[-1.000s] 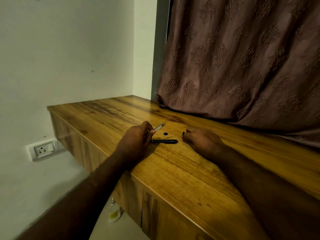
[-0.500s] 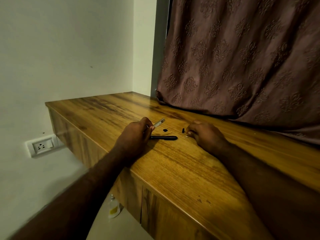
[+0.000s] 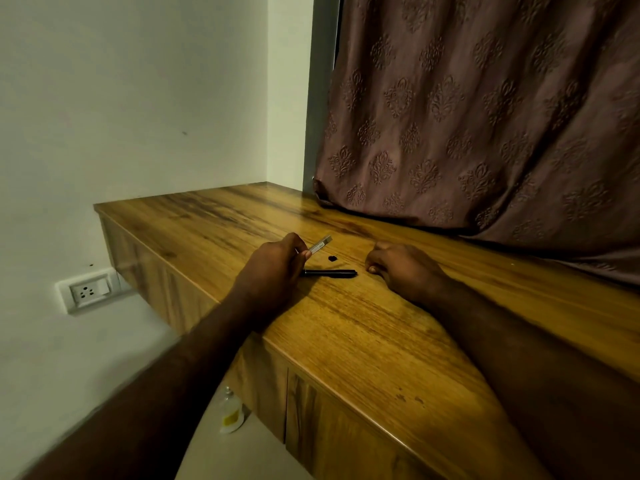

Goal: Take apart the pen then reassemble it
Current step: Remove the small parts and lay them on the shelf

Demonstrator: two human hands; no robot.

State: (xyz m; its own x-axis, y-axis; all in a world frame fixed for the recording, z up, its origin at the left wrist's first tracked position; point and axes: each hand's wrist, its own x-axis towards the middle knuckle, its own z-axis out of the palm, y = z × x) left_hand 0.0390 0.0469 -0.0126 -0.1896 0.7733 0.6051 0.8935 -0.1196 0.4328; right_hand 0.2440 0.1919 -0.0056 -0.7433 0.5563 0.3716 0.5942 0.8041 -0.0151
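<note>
My left hand (image 3: 268, 271) is closed around a clear, silvery pen barrel (image 3: 320, 244) that sticks up and to the right from my fingers. A black pen part (image 3: 330, 273) lies flat on the wooden counter (image 3: 363, 327) just right of that hand. A small black piece (image 3: 332, 258) sits on the wood behind it. My right hand (image 3: 401, 268) rests on the counter to the right with fingers curled down; whether it pinches a small piece is hidden.
A brown patterned curtain (image 3: 485, 116) hangs over the back of the counter. A white wall socket (image 3: 88, 291) sits low on the left wall. A small bottle (image 3: 230, 412) stands on the floor below the counter's front edge.
My right hand has closed over the spot where a small black piece lay beside its fingers; that piece is no longer visible. My left hand keeps the barrel in place.
</note>
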